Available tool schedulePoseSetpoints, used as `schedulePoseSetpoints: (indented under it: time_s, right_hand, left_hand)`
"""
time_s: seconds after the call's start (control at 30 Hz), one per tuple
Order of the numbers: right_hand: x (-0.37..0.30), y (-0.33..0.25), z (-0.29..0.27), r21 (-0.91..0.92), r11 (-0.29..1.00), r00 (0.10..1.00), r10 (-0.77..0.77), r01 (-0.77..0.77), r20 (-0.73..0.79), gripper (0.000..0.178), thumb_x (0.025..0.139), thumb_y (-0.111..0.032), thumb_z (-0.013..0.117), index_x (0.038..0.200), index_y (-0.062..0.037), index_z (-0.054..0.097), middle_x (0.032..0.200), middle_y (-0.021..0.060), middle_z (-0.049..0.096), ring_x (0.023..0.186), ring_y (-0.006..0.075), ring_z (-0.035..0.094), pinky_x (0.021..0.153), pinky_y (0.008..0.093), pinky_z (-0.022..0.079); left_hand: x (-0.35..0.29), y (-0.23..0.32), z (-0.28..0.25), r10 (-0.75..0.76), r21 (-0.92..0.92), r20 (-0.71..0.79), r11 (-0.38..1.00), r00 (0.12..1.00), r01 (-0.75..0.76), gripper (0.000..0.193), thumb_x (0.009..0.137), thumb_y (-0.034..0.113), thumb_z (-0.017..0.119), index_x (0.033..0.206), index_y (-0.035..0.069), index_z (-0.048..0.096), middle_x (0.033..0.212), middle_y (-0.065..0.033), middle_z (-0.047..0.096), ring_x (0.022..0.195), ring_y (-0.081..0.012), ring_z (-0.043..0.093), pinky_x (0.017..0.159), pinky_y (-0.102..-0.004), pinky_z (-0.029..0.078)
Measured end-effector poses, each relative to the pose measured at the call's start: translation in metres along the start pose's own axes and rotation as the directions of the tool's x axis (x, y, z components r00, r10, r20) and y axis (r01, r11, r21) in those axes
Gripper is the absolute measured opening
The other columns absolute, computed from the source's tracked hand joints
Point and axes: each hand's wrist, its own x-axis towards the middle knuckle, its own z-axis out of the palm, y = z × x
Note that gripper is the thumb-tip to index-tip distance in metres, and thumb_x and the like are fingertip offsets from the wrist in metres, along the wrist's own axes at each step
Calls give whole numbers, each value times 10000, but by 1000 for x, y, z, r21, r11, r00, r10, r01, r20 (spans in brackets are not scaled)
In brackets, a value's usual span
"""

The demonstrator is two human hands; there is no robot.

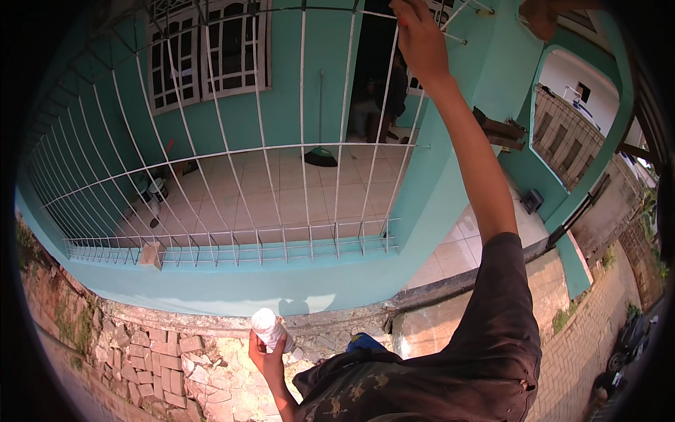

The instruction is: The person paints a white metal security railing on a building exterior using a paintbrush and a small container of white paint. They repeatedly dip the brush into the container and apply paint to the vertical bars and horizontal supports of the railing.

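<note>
My left hand (pixel 270 360) is wrapped round a white cylindrical container (pixel 267 326), held low in front of the teal wall (pixel 281 285). My right arm reaches up to the top of the metal bar grille (pixel 303 84). There my right hand (pixel 425 50) has its fingers curled together at the picture's upper edge. A small red spot shows beside them; what they hold, if anything, is cut off. The bars are mostly white, with darker stretches along the top and upper left.
Behind the grille lie a tiled porch (pixel 232 179), a broom (pixel 320 155), paint-splashed cans (pixel 156 188) and a person (pixel 395 98) at the doorway. A block (pixel 151 254) rests on the ledge. Loose paving bricks (pixel 158 359) cover the lower left ground; motorbikes (pixel 628 344) stand right.
</note>
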Motion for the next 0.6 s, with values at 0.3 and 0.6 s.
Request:
schedulePoseSetpoints:
  time_s: [0.3,0.6]
  right_hand:
    - [10,-7,12,19,992,992,-124,124,-13,251,971,6,610,1220,-14,611,1353,219,606,1055,416,688,845,425,591]
    - [0,-9,12,656,755,985,119,-7,-127,176,1045,-20,570,1202,38,625,1268,148,661,1097,229,706,912,337,571]
  left_hand:
    - [-3,2,2,-10,15,-40,1000,999,10,628,772,-55,811,1355,-15,582,1206,-89,678,1111,-178,639,997,-330,479]
    - [-10,7,4,-6,24,-49,1000,999,8,633,761,-59,814,1351,-14,589,1202,-88,679,1104,-180,641,995,-334,481]
